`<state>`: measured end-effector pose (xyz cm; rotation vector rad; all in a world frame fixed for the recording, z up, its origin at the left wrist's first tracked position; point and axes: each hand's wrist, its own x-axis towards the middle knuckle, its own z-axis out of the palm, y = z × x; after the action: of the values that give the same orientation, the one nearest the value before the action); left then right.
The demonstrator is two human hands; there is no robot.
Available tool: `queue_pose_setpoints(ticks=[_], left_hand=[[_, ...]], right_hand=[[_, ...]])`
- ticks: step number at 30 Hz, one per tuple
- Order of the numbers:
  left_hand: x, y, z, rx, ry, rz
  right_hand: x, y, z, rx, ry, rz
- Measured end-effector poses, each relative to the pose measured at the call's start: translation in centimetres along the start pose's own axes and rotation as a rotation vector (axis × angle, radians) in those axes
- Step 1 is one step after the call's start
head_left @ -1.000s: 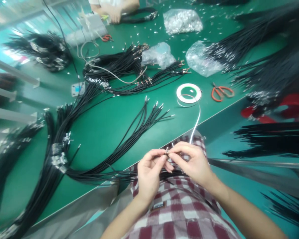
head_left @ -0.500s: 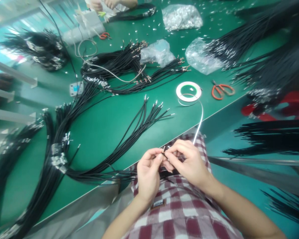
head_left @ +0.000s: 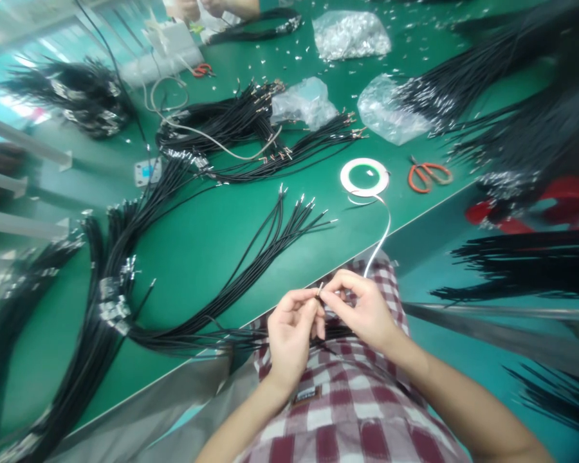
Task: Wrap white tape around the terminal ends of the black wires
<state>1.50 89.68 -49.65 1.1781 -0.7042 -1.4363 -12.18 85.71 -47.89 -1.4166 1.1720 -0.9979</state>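
Note:
Over my lap, my left hand (head_left: 288,325) pinches a thin black cable close to its bare tip (head_left: 320,289), which points upward between finger and thumb. My right hand (head_left: 364,312) is closed at the same spot, thumb and forefinger touching the cable end. A narrow white tape (head_left: 379,245) runs down from its roll (head_left: 343,180) and passes behind my right fingers; the grip on it is partly hidden. Several black cables (head_left: 241,334) lead from the left to beneath my hands. Others in the bundle (head_left: 265,256) fan out on the table with stripped ends.
Orange-handled cutters (head_left: 428,177) lie right of the roll, near the edge of the green table (head_left: 183,257). Tied black cable bundles (head_left: 96,334) fill the left side. Clear plastic bags (head_left: 352,35) and more cables (head_left: 482,71) lie farther back. Another person's hands (head_left: 217,6) show at the top.
My right hand has shifted slightly left, closer to my left fingers. The tape strip has moved left a little and hangs with a different bend near the roll.

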Motion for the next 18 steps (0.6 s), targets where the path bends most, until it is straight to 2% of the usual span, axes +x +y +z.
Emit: queue_pose_setpoints(ticks=[9, 18], left_hand=[[0.2, 1.3, -0.2, -0.094, -0.029, -0.138], [0.7, 1.4, -0.4, -0.153, -0.037, -0.195]], right_hand=[[-0.1, -0.2, -0.6, -0.02, -0.05, -0.091], [0.1, 0.1, -0.3, 0.008, -0.052, -0.058]])
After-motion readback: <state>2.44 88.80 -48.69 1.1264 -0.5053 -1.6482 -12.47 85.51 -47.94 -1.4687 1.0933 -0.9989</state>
